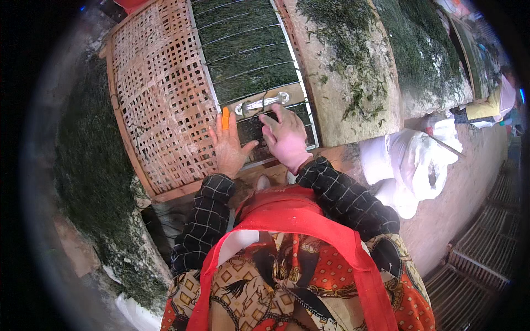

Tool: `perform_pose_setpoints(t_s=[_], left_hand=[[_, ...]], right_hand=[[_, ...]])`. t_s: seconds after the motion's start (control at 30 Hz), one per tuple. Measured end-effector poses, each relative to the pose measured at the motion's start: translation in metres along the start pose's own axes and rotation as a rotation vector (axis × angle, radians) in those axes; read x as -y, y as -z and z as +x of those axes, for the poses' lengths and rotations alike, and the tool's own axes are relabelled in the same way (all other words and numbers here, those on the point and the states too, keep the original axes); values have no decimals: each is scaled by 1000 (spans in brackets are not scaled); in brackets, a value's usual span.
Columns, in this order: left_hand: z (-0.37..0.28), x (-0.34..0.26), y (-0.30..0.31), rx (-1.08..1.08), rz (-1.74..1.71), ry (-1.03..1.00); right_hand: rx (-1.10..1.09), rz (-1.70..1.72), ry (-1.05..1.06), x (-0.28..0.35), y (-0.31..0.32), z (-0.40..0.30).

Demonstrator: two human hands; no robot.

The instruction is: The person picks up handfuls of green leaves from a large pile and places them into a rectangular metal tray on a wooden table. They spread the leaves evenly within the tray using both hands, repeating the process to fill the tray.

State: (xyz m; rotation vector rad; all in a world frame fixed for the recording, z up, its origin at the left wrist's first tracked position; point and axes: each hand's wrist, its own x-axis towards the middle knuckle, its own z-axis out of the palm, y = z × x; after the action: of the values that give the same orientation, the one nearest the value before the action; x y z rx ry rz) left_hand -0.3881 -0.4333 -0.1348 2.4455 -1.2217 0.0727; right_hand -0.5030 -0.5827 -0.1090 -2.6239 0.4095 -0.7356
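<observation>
My left hand [228,151] lies flat with fingers spread, an orange covering on one finger. It rests at the left side of a metal frame [310,122] with thin crossbars. My right hand [287,138], in a pink glove, hovers over or touches the near part of the frame, fingers slightly bent and apart. Just beyond both hands is a wooden block [295,93] with a shiny metal handle [261,103]. Dark green shredded leaf material [252,53] fills the frame beneath the bars. I cannot tell whether my right fingertips touch the block.
A woven slatted tray [159,82] adjoins the frame on the left, with a heap of green material [91,165] beyond. At right are a pale leaf-strewn slab [331,99], another green heap [426,53], hanging white plastic bags [414,165] and a floor grating [468,285].
</observation>
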Motion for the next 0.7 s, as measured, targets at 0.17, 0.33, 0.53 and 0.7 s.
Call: perform_pose_setpoints(t_s=[0.17,0.33,0.53,0.7], left_hand=[[3,6,-23,-15,55,17],[4,3,-6,67,28,-27],[18,-1,-20,13,74,-25],[26,-4,-24,-45,56,-14]], right_hand=[[244,92,-82,22,-23,22],[-9,242,254,-25,-1,-21],[-354,177,-702,-140,69,-62],[-270,89,-715,-184,83,-12]])
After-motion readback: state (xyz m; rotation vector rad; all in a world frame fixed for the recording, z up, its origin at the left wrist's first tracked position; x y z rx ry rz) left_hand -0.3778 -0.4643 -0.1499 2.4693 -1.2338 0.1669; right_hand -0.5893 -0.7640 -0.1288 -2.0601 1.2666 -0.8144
